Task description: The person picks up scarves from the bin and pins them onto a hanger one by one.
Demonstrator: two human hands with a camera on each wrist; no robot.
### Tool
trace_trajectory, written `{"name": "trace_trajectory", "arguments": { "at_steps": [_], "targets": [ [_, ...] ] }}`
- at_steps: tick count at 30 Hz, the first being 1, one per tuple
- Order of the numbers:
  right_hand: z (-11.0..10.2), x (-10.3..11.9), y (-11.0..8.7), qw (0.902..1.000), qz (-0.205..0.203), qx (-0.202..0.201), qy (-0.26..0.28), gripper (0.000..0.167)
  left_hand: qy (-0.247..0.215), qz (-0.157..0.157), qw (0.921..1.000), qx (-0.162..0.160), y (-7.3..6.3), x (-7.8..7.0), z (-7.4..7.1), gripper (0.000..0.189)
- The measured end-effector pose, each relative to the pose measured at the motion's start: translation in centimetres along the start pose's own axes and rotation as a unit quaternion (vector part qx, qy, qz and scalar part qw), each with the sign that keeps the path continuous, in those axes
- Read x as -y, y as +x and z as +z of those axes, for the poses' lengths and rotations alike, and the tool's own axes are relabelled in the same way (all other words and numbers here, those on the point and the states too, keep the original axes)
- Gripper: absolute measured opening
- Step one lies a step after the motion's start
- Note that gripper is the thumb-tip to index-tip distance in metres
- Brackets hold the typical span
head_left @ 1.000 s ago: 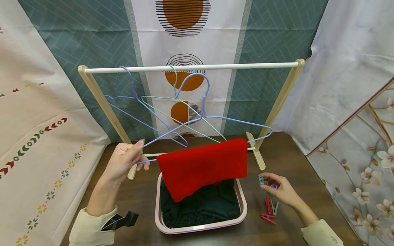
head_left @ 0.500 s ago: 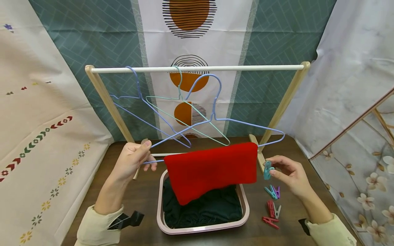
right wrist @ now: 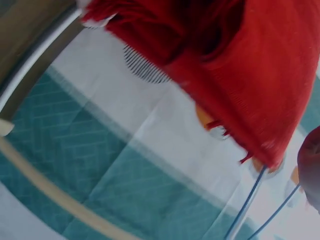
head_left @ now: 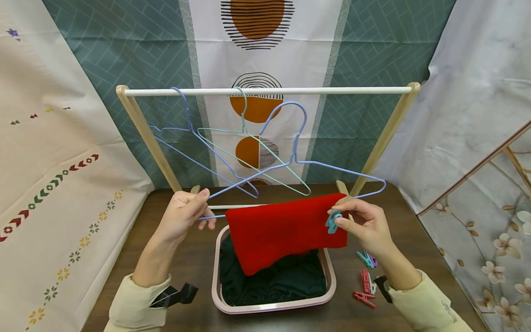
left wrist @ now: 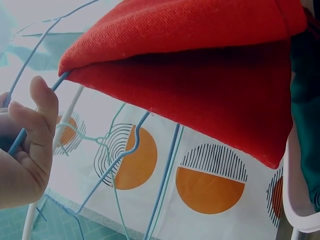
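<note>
Left hand (head_left: 184,214) gripping blue hanger (head_left: 295,154) — red cloth (head_left: 282,228) draped over it — right hand (head_left: 370,226) pinching teal clothespin (head_left: 333,222).

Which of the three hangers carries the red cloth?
The blue hanger held in the left hand; the red cloth drapes over it. The other blue hanger and the green hanger hang bare on the white rail.
</note>
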State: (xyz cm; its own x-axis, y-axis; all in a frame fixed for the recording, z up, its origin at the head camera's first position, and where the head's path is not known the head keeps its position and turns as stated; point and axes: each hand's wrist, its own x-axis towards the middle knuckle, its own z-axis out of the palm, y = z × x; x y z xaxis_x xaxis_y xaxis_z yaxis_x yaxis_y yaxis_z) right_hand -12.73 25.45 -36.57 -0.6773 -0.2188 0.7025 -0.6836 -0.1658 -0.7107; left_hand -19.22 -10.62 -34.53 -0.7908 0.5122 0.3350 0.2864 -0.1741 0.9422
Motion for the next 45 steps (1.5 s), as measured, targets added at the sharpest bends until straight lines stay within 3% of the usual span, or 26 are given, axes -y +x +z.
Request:
{"name": "trace_trajectory", "arguments": {
  "at_steps": [10, 17, 23, 30, 45],
  "targets": [
    [2.5, 0.1, 2.0, 0.9982, 0.010, -0.059, 0.005, 0.010, 0.007, 0.010, 0.9999, -0.001, 0.2, 0.1, 0.5, 0.051],
    [4.4, -0.2, 3.3, 0.9980, 0.038, -0.047, -0.015, 0.014, 0.001, 0.005, 1.0000, 0.001, 0.3, 0.2, 0.9, 0.052],
    [5.6, -0.7, 4.4, 0.9993, 0.024, -0.030, 0.005, 0.012, 0.004, -0.005, 1.0000, 0.000, 0.4, 0.1, 1.0, 0.053],
    [7.0, -1.6, 5.4, 0.9998, 0.005, -0.018, -0.008, 0.025, -0.001, 0.017, 0.9998, 0.000, 0.4, 0.2, 1.2, 0.052],
    [10.4, -2.5, 7.3, 0.9990, 0.006, -0.005, -0.044, 0.010, -0.011, 0.035, 0.9993, 0.003, 0.5, 0.4, 1.4, 0.052]
  ]
}}
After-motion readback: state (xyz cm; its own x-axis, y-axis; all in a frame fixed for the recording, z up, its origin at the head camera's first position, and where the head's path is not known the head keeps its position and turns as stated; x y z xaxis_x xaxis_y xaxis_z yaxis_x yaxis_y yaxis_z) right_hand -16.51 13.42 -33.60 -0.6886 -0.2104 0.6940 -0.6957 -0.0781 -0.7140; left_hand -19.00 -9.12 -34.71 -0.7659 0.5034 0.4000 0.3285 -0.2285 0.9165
